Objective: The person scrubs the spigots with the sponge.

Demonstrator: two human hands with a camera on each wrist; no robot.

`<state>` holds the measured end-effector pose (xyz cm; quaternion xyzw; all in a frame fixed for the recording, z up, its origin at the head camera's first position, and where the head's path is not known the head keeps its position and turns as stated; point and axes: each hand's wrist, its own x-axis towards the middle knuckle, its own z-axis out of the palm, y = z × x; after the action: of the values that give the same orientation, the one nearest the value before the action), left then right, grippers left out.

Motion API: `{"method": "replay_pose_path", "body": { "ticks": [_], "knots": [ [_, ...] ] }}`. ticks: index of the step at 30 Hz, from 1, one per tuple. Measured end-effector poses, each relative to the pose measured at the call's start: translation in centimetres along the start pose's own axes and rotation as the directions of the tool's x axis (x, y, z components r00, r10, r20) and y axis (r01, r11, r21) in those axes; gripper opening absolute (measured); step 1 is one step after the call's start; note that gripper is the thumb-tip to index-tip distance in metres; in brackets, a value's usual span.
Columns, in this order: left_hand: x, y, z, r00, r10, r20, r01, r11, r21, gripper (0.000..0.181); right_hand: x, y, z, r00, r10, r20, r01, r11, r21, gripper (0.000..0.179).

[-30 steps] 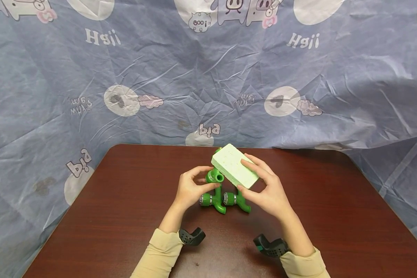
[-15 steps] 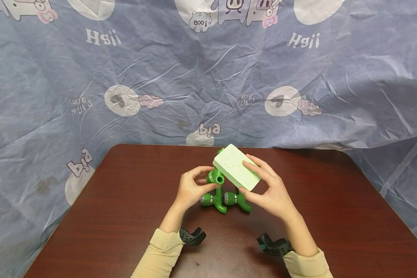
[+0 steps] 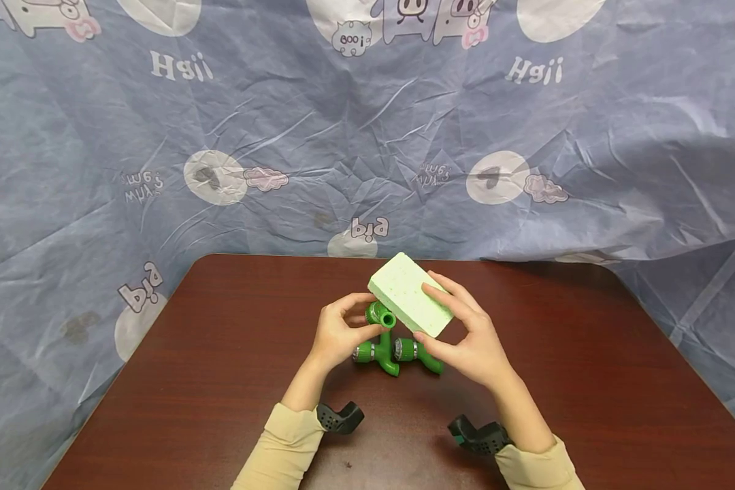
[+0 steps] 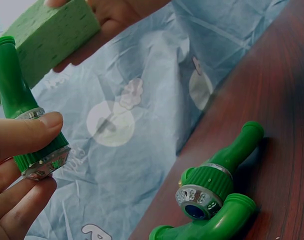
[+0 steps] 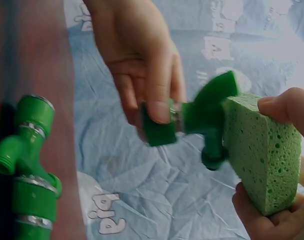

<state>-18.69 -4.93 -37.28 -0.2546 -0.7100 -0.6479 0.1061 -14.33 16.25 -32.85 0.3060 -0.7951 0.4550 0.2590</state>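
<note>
A blue-grey printed cloth fills the background beyond both grips, showing creases, pale round patches, cartoon animals and lettering. The dark reddish-brown surface spreads beneath the grips and out to either side of them. Pale cream sleeves cover the forearms behind each grip.

The right grip is closed around a light green sponge, thumb on one side and fingers on the other. The sponge is tilted, raised above the surface, and reaches from the right grip towards the left one.

The left grip pinches a green tap by its ribbed knob between thumb and fingers, also above the surface. The tap's body is just beside the sponge, between the two grips; whether they touch is hard to tell.

Two more green taps lie on the surface below the grips: one tap under the left grip's fingertips, the other closer to the right grip and partly hidden. A black wrist mount sits behind the left grip, another behind the right. Silver bands ring the taps.
</note>
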Motion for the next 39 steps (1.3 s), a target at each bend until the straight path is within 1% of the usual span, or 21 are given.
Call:
{"method": "replay_pose_path", "body": {
  "ticks": [1, 3, 5, 8, 10, 11, 12, 14, 16, 18, 20, 21, 23, 26, 29, 31, 34, 37, 39],
  "knots": [
    [0.0, 0.0, 0.0, 1.0, 0.0, 0.002, 0.0, 1.0, -0.003, 0.041, 0.0, 0.0, 0.2, 1.0, -0.002, 0.002, 0.002, 1.0, -0.003, 0.062],
    [0.0, 0.0, 0.0, 1.0, 0.006, 0.006, -0.006, 1.0, -0.014, 0.04, 0.1, 0.0, 0.4, 1.0, -0.002, -0.021, 0.001, 1.0, -0.017, 0.061],
    [0.0, 0.0, 0.0, 1.0, 0.009, 0.01, -0.009, 1.0, -0.027, 0.041, 0.1, 0.2, 0.5, 0.997, 0.007, -0.073, -0.01, 1.0, -0.03, 0.061],
    [0.0, -0.1, -0.1, 1.0, -0.004, 0.018, 0.005, 0.999, -0.049, 0.041, 0.1, 0.4, 0.3, 0.986, 0.03, -0.167, -0.037, 0.999, -0.037, 0.06],
    [0.0, -0.1, -0.1, 1.0, -0.016, 0.017, 0.017, 0.998, -0.056, 0.041, 0.1, 0.5, 0.1, 0.978, 0.045, -0.204, -0.051, 0.998, -0.024, 0.06],
    [0.0, -0.1, -0.1, 1.0, -0.021, 0.017, 0.021, 0.998, -0.057, 0.041, 0.1, 0.6, 0.0, 0.977, 0.049, -0.209, -0.053, 0.998, -0.016, 0.06],
    [0.0, -0.1, -0.1, 1.0, -0.025, 0.016, 0.025, 0.998, -0.055, 0.041, 0.1, 0.5, -0.1, 0.978, 0.052, -0.203, -0.053, 0.999, 0.002, 0.06],
    [0.0, -0.1, -0.1, 1.0, -0.027, 0.012, 0.027, 0.998, -0.048, 0.041, 0.0, 0.4, -0.1, 0.986, 0.041, -0.163, -0.038, 0.999, 0.024, 0.06],
    [0.0, -0.1, -0.1, 1.0, -0.028, 0.01, 0.028, 0.999, -0.042, 0.041, 0.0, 0.3, 0.0, 0.994, 0.02, -0.103, -0.017, 1.0, 0.025, 0.061],
    [0.0, 0.0, 0.0, 1.0, -0.026, 0.01, 0.026, 0.999, -0.031, 0.041, 0.0, 0.1, 0.3, 0.999, 0.0, -0.045, 0.001, 1.0, 0.028, 0.061],
    [0.0, 0.1, 0.0, 1.0, -0.023, 0.011, 0.024, 0.999, -0.025, 0.041, 0.0, 0.1, 0.5, 1.0, -0.017, -0.013, 0.017, 1.0, 0.011, 0.061],
    [0.0, 0.1, 0.0, 1.0, -0.02, 0.011, 0.02, 1.0, -0.022, 0.041, 0.0, 0.1, 0.5, 1.0, -0.018, -0.012, 0.018, 1.0, 0.003, 0.061],
    [0.0, 0.2, 0.0, 1.0, -0.012, 0.015, 0.012, 1.0, -0.014, 0.04, 0.1, 0.2, 0.6, 0.999, -0.014, -0.038, 0.014, 1.0, -0.013, 0.061],
    [0.0, 0.2, 0.1, 1.0, -0.008, 0.02, 0.008, 1.0, -0.011, 0.04, 0.1, 0.6, 0.3, 0.993, 0.012, -0.12, -0.017, 0.999, -0.043, 0.06],
    [0.0, 0.2, 0.1, 1.0, -0.021, 0.021, 0.022, 1.0, -0.019, 0.04, 0.1, 0.8, -0.2, 0.98, 0.049, -0.19, -0.057, 0.998, -0.035, 0.058],
    [0.1, 0.1, 0.1, 0.999, -0.033, 0.015, 0.034, 0.999, -0.023, 0.04, 0.1, 0.9, -0.5, 0.976, 0.062, -0.207, -0.067, 0.998, -0.016, 0.058],
    [0.1, -0.1, 0.1, 0.999, -0.039, 0.004, 0.039, 0.999, -0.017, 0.041, 0.1, 0.8, -0.7, 0.984, 0.055, -0.17, -0.052, 0.998, 0.022, 0.058],
    [0.1, 0.0, 0.1, 0.999, -0.035, -0.01, 0.035, 0.999, -0.004, 0.041, 0.1, 0.5, -0.7, 0.996, 0.029, -0.08, -0.027, 0.999, 0.028, 0.059],
    [0.1, 0.0, 0.1, 0.999, -0.034, -0.017, 0.034, 0.999, 0.005, 0.04, 0.1, 0.4, -0.6, 0.999, 0.02, -0.024, -0.02, 1.0, 0.019, 0.059]
  ]
}}
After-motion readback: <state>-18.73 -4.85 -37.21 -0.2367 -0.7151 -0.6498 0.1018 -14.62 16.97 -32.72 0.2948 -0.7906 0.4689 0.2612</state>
